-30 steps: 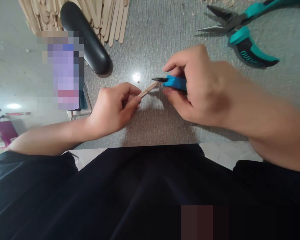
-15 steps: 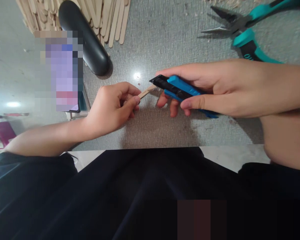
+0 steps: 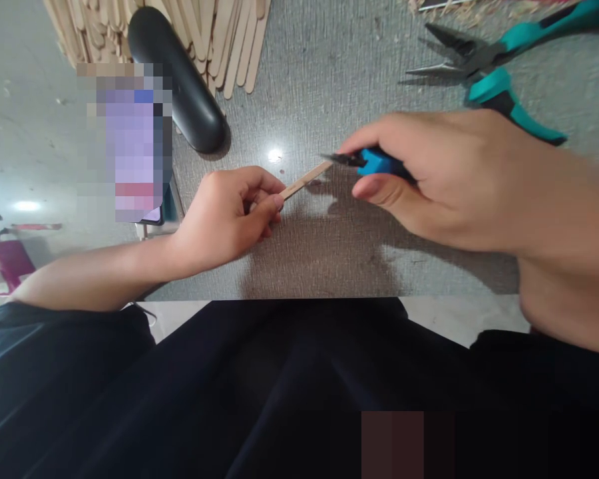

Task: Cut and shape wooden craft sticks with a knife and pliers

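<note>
Between the thumb and fingers of my left hand [image 3: 239, 209] is one end of a wooden popsicle stick [image 3: 307, 181], which slants up to the right. My right hand [image 3: 444, 179] is closed around a blue and black utility knife [image 3: 379, 161], palm turned down. The knife's dark blade points left, at the stick's far end; whether it touches the wood I cannot tell. Most of the knife's handle is hidden under my right hand.
Many popsicle sticks [image 3: 229, 46] lie heaped at the back left, beside a black oblong case [image 3: 180, 80]. A phone [image 3: 134, 153], blurred out, rests left of my left hand. Teal-handled pliers [image 3: 484, 63] lie at the back right, near wood shavings [image 3: 472, 14].
My right hand has turned over, bringing the knife from broadside to nearly edge-on and a little to the right. More of the stick shows now. My left hand has barely moved.
</note>
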{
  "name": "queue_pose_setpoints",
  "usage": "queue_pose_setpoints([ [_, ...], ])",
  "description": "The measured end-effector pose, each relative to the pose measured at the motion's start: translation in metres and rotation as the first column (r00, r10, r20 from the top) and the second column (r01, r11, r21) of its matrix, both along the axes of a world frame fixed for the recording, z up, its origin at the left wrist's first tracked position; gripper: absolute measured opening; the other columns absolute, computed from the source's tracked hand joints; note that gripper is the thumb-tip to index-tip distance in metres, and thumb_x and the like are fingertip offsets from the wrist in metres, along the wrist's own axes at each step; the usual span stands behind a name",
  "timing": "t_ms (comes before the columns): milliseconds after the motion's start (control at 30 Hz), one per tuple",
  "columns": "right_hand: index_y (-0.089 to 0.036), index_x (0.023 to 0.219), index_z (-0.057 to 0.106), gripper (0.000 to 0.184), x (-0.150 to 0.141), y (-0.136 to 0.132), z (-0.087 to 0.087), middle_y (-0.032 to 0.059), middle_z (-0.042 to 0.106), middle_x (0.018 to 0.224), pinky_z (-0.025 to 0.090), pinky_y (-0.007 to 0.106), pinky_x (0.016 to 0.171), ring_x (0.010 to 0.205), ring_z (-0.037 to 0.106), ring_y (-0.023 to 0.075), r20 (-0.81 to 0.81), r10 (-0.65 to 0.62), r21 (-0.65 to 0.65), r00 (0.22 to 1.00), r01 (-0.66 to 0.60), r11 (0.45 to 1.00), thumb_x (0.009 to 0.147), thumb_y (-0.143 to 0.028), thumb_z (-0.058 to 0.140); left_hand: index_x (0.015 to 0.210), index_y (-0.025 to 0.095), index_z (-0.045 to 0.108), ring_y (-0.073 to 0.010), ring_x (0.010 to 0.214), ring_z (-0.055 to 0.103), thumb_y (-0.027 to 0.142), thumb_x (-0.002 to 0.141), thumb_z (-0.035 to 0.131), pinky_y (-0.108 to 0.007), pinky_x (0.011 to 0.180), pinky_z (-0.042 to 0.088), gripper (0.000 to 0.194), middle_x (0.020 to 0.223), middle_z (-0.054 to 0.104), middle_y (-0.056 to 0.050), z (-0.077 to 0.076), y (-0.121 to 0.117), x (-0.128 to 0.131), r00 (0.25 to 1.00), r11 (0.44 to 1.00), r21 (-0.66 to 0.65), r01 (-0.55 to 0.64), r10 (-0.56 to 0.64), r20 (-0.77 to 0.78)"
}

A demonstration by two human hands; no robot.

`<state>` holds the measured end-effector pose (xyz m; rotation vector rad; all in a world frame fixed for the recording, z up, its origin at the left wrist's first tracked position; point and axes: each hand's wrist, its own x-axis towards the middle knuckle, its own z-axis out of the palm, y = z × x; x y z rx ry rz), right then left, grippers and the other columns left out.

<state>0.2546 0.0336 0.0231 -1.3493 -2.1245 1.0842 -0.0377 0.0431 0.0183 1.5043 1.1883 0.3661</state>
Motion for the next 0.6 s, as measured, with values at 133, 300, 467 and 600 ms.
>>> queue_pose_setpoints([
  [133, -0.026, 0.104, 0.069, 0.057, -0.015, -0.014, -0.008, 0.0064, 0.063, 0.082, 0.017, 0.041, 0.068, 0.066, 0.045, 0.0219, 0.372, 0.018, 0.113, 0.928, -0.064, 0.992, 0.113, -0.079, 0.05, 0.094, 0.023, 0.08, -0.0113, 0.058, 0.07, 0.017, 0.101, 0.077, -0.026, 0.052, 0.053, 0.01, 0.073, 0.079, 0.001, -0.002, -0.001, -0.002, 1.0, 0.999, 0.041, 0.016, -0.016, 0.006],
  [300, -0.025, 0.09, 0.056, 0.048, -0.035, -0.021, -0.008, 0.0061, 0.056, 0.074, 0.014, 0.042, 0.068, 0.066, 0.047, 0.0208, 0.381, -0.055, 0.086, 0.923, 0.024, 0.996, 0.11, -0.069, 0.057, 0.087, 0.026, 0.078, -0.0137, 0.064, 0.069, 0.023, 0.102, 0.078, -0.03, 0.056, 0.049, 0.015, 0.074, 0.079, 0.0, -0.002, -0.001, -0.002, 0.999, 0.996, 0.088, 0.03, -0.027, -0.028],
  [467, -0.025, 0.082, 0.038, 0.058, -0.039, -0.015, -0.006, 0.0017, 0.04, 0.068, 0.015, 0.041, 0.067, 0.063, 0.048, 0.0188, 0.349, -0.063, 0.037, 0.935, 0.054, 0.998, 0.104, -0.072, 0.064, 0.084, 0.027, 0.075, -0.0151, 0.063, 0.062, 0.032, 0.105, 0.079, -0.034, 0.056, 0.043, 0.021, 0.071, 0.072, 0.0, 0.001, 0.0, -0.002, 0.995, 0.988, 0.138, 0.064, -0.052, -0.086],
  [600, -0.025, 0.08, 0.041, 0.058, -0.038, -0.014, -0.005, 0.0021, 0.038, 0.067, 0.028, 0.037, 0.062, 0.069, 0.061, 0.0236, 0.363, -0.022, 0.084, 0.932, -0.009, 0.996, 0.11, -0.069, 0.063, 0.086, 0.027, 0.075, -0.0155, 0.063, 0.061, 0.035, 0.107, 0.078, -0.035, 0.057, 0.043, 0.022, 0.072, 0.071, -0.001, 0.001, -0.001, -0.001, 0.993, 0.988, 0.136, 0.071, -0.058, -0.102],
])
